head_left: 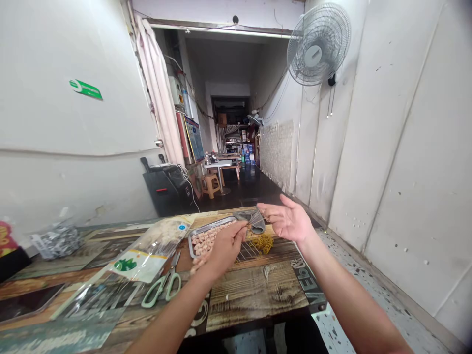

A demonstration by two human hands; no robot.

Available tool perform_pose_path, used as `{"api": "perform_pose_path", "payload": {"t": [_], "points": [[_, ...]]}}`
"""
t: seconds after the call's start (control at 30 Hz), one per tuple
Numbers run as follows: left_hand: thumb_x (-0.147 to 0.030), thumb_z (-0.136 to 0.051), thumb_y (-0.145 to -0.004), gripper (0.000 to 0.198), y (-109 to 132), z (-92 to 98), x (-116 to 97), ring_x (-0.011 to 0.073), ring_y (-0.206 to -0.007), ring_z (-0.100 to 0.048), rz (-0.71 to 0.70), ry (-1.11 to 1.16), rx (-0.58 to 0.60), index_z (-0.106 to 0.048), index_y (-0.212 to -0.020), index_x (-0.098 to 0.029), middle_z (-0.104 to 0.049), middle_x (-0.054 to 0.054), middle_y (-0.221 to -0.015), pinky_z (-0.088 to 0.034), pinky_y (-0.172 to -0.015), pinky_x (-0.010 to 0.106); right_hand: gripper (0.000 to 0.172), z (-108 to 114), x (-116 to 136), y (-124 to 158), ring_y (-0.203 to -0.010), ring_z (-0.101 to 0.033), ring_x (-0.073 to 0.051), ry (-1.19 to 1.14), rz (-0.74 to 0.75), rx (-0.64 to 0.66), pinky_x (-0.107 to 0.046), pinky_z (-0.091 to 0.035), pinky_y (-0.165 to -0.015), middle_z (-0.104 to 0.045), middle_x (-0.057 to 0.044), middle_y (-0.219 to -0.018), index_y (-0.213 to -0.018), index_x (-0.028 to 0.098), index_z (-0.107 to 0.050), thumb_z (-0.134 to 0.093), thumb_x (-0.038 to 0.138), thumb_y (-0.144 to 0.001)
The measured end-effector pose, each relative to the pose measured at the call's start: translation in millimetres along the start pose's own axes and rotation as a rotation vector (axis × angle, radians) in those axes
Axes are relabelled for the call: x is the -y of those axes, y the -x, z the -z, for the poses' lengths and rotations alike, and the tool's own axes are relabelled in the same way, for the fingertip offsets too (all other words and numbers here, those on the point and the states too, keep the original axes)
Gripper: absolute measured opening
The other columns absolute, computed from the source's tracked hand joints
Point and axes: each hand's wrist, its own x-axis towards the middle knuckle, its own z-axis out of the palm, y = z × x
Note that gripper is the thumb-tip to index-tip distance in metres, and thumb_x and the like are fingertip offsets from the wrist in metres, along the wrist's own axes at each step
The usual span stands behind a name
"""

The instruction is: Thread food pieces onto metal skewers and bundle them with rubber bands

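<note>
My left hand (229, 240) reaches over the near side of a metal tray (190, 244) of small pinkish meat-like pieces (208, 240). Its thumb and fingertips are pinched together, and what they hold is too small to name. Palm up, my right hand (289, 220) is just to the right, with thumb spread and fingers stretched toward the left fingertips. Faint thin strands show between the two hands, in front of a crumpled grey cloth-like piece (260, 227). Closer to me lie yellow rubber bands (262, 243) and several thin sticks (245, 253).
Green-handled scissors (164, 286) lie by a clear plastic package (147, 250) left of the tray. Farther left are a dark phone (29, 301) and a bag of small wrapped items (57, 241). A wall fan (317, 46) hangs at upper right; a stool (211, 184) stands beyond the table.
</note>
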Motion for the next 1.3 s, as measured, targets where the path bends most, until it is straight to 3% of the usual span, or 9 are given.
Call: {"api": "perform_pose_path", "payload": {"t": [0.13, 0.27, 0.4, 0.57, 0.7, 0.83, 0.93, 1.1, 1.3], "points": [[-0.023, -0.041, -0.084, 0.028, -9, 5.8, 7, 0.0185, -0.08, -0.058, -0.011, -0.198, 0.039, -0.067, -0.093, -0.018, -0.067, 0.006, -0.086, -0.043, -0.075, 0.029, 0.051, -45, 0, -4, -0.038, -0.022, -0.004, 0.467, -0.205, -0.006, -0.02, -0.032, -0.039, -0.045, 0.006, -0.06, -0.103, 0.015, -0.056, -0.039, 0.059, -0.083], [-0.026, -0.043, -0.083, 0.026, -18, 22.1, 9, 0.0118, -0.057, -0.049, 0.166, 0.051, -0.021, -0.065, -0.092, -0.016, -0.057, -0.001, -0.062, -0.037, -0.054, 0.022, 0.031, -60, -36, -1, -0.052, -0.038, -0.006, 0.831, 0.017, -0.04, -0.019, -0.036, -0.05, -0.051, 0.005, -0.067, -0.088, 0.019, -0.062, -0.071, 0.039, -0.067], [-0.036, -0.045, -0.084, 0.037, -8, 18.2, 9, 0.0082, -0.045, -0.039, 0.272, 0.36, 0.0, -0.056, -0.113, -0.015, -0.048, -0.005, -0.055, -0.03, -0.043, 0.019, 0.034, -12, -43, -4, -0.038, -0.019, -0.004, 0.331, -0.098, -0.148, -0.017, -0.029, -0.038, -0.03, 0.009, -0.05, -0.066, 0.017, -0.049, -0.046, 0.045, -0.086], [-0.027, -0.044, -0.084, 0.03, 6, -5.0, 15, 0.0166, -0.075, -0.06, -0.031, -0.043, 0.048, -0.067, -0.099, -0.016, -0.068, 0.007, -0.08, -0.047, -0.074, 0.03, 0.039, 15, -3, -9, -0.037, -0.014, -0.002, -0.027, -0.177, -0.121, -0.01, -0.021, -0.032, -0.032, 0.008, -0.053, -0.081, 0.009, -0.053, -0.022, 0.03, -0.094], [-0.021, -0.041, -0.083, 0.034, -6, -3.0, 16, 0.0209, -0.091, -0.062, -0.059, -0.188, 0.071, -0.066, -0.105, -0.018, -0.069, 0.009, -0.101, -0.046, -0.084, 0.035, 0.034, -27, -10, -6, -0.037, -0.023, -0.002, 0.515, -0.174, -0.182, -0.017, -0.035, -0.036, -0.045, 0.004, -0.062, -0.091, 0.011, -0.058, -0.036, 0.037, -0.09], [-0.03, -0.043, -0.084, 0.038, -18, 7.9, 12, 0.0153, -0.067, -0.06, 0.134, 0.064, -0.004, -0.061, -0.114, -0.016, -0.068, 0.003, -0.076, -0.047, -0.066, 0.027, 0.019, -47, -51, -1, -0.053, -0.044, -0.005, 1.16, 0.221, -0.216, -0.019, -0.042, -0.049, -0.053, -0.001, -0.084, -0.093, 0.018, -0.062, -0.055, 0.031, -0.081], [-0.033, -0.043, -0.083, 0.044, -15, 9.7, 11, 0.0101, -0.047, -0.045, 0.251, 0.188, 0.109, -0.057, -0.12, -0.014, -0.054, -0.004, -0.053, -0.036, -0.05, 0.021, 0.026, -28, -62, 1, -0.052, -0.047, -0.005, 1.166, 0.228, -0.223, -0.02, -0.043, -0.045, -0.055, -0.003, -0.094, -0.099, 0.018, -0.063, -0.049, 0.035, -0.083], [-0.025, -0.043, -0.081, 0.035, -9, 9.4, 5, 0.0111, -0.05, -0.043, 0.163, -0.021, 0.393, -0.068, -0.105, -0.018, -0.051, -0.003, -0.05, -0.033, -0.054, 0.021, 0.027, -1, -40, -2, -0.047, -0.045, -0.006, 1.133, 0.18, -0.252, -0.02, -0.038, -0.045, -0.058, 0.0, -0.068, -0.084, 0.013, -0.067, -0.051, 0.035, -0.081], [-0.026, -0.046, -0.078, 0.033, -13, 19.0, -6, 0.0119, -0.049, -0.044, 0.174, 0.021, 0.587, -0.071, -0.098, -0.019, -0.052, -0.002, -0.05, -0.033, -0.052, 0.02, 0.023, -5, -7, -4, -0.046, -0.038, -0.005, 1.312, 0.075, -0.027, -0.019, -0.029, -0.044, -0.055, 0.002, -0.06, -0.078, 0.012, -0.068, -0.054, 0.03, -0.078]]}}
